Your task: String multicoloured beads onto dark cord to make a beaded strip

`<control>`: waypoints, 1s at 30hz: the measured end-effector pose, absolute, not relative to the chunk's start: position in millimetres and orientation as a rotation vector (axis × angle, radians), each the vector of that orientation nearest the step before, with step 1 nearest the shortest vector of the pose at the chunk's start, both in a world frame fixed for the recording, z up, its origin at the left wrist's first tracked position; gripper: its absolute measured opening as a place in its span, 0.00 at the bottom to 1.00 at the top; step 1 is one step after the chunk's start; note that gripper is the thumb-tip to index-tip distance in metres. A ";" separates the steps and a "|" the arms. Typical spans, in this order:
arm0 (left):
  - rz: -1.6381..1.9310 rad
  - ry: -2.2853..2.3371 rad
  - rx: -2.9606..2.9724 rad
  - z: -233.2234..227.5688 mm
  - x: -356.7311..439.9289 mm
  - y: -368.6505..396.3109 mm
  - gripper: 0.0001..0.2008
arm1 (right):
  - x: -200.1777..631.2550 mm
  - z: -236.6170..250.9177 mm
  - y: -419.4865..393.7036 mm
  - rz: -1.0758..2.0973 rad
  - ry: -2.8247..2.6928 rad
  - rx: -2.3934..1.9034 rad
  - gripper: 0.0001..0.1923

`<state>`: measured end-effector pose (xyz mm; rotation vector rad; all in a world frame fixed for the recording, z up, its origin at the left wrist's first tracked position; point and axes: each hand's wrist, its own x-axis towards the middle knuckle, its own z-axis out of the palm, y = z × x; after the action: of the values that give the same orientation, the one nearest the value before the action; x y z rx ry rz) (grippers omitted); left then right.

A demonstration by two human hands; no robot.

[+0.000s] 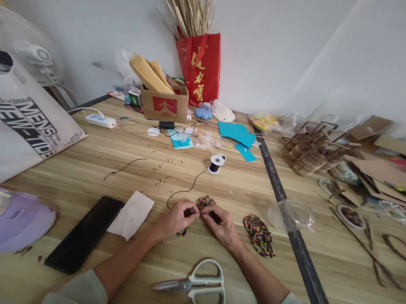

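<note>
My left hand (180, 217) and my right hand (221, 225) meet at the middle of the table, thumb and forefinger pinched on each. Between them they hold a string of coloured beads (205, 201); the exact bit at the fingertips is too small to see. Some of its beads lie just behind the fingertips, and a few show below my left hand. Black cord (196, 181) runs from a white spool (215, 163) towards my left hand. To the right of my right hand lies a heap of beaded strings (258, 236). White-handled scissors (197, 286) rest in front, blades pointing left.
On the left lie a black phone (84, 234) and white paper (132, 214). A clear plastic container (291, 214) stands right, across a black strip (300, 251). Small baskets (310, 152) sit beyond. A cardboard box (164, 105) and red bag (209, 69) stand by the wall.
</note>
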<state>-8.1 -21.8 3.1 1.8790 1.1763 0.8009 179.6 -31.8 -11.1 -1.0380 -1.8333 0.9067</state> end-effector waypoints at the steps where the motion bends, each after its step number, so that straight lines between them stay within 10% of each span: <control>1: 0.801 1.176 1.878 2.7 -8.2 -21.6 0.04 | 179.7 -11.3 -31.9 0.910 -1.837 -1.039 0.06; 30: 0.765 1.164 1.916 3.5 -7.6 -21.7 0.04 | 178.9 -10.1 -32.3 0.880 -1.870 -1.034 0.07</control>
<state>-7.6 -21.7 3.5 1.9158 1.1637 0.7653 178.9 -32.3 -10.1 -1.0336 -1.8697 0.8803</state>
